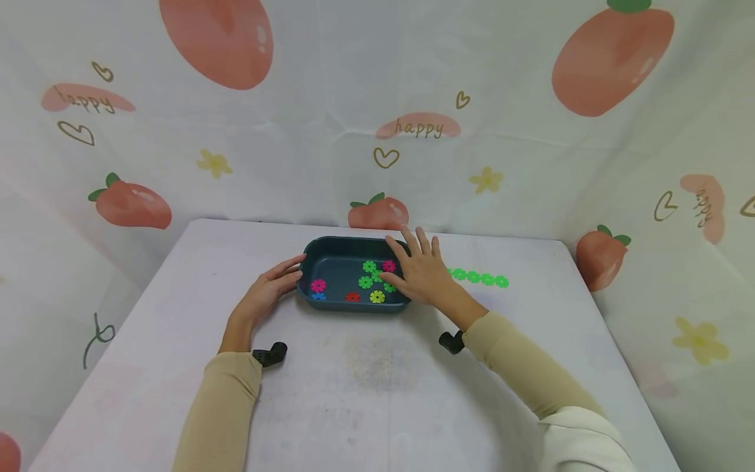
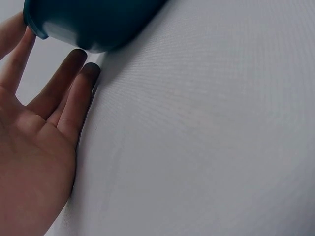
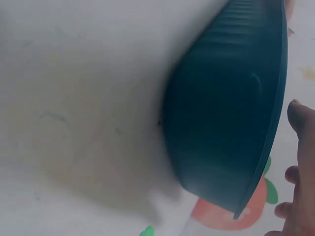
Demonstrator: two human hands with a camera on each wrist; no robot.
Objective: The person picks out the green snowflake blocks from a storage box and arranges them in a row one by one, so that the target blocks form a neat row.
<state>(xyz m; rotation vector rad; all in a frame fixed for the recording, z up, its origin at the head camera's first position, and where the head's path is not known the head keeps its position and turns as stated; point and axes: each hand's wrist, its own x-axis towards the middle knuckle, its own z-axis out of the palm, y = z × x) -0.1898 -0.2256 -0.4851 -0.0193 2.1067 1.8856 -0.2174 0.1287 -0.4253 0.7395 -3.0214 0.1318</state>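
A dark teal tray (image 1: 336, 307) on the table holds several flower-shaped discs: green, pink, blue, red and a yellow one (image 1: 377, 297). My left hand (image 1: 262, 298) touches the tray's left end with extended fingers; in the left wrist view the hand (image 2: 44, 132) has its fingertips at the rim of the tray (image 2: 98, 22). Over the tray's right end my right hand (image 1: 426, 270) is spread, holding nothing visible. The right wrist view shows the tray's outer wall (image 3: 221, 108) and the right hand (image 3: 305, 172) beside its rim, fingers partly out of frame.
A row of joined green discs (image 1: 487, 279) lies on the table right of the tray, its left end hidden by my right hand. Behind the white table (image 1: 366, 393) hangs a printed cloth (image 1: 330, 164) with fruit and flower pictures.
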